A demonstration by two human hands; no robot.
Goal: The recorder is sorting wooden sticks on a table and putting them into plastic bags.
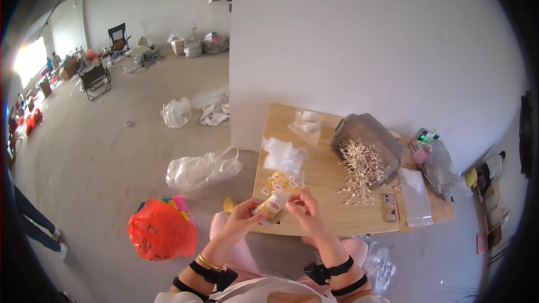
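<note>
Apparently one packet is well along: the small clear packet point(273, 204) sits between the two hands over the near edge of the table point(321, 213), with a yellow label showing through it and a row of thin brown sticks visible at its lower end. Judging by that, its filling looks mostly done, though whether its mouth is sealed cannot be made out. Much seems left overall, since a big heap of loose cotton swabs point(360, 163) spills out of the grey plastic tub point(368, 122), which lies tipped on its side to the right. Just beyond the packet are a small pile of yellow labels point(279, 180) and, behind it, a stack of clear bags point(282, 155), both seemingly supplies for further packets; no separate row of finished ones can be told apart. As for pose, both forearms come up from the lower edge and lean inward, so that the hands meet close together in front of the body. The left hand point(246, 216) grips the packet from its left side, fingers curled round it and thumb lying toward its lower end. The right hand point(305, 209) is bent in from the other side, thumb and forefinger brought together in a pinch at the packet's right edge; exactly how much plastic they hold is too small to tell.
</note>
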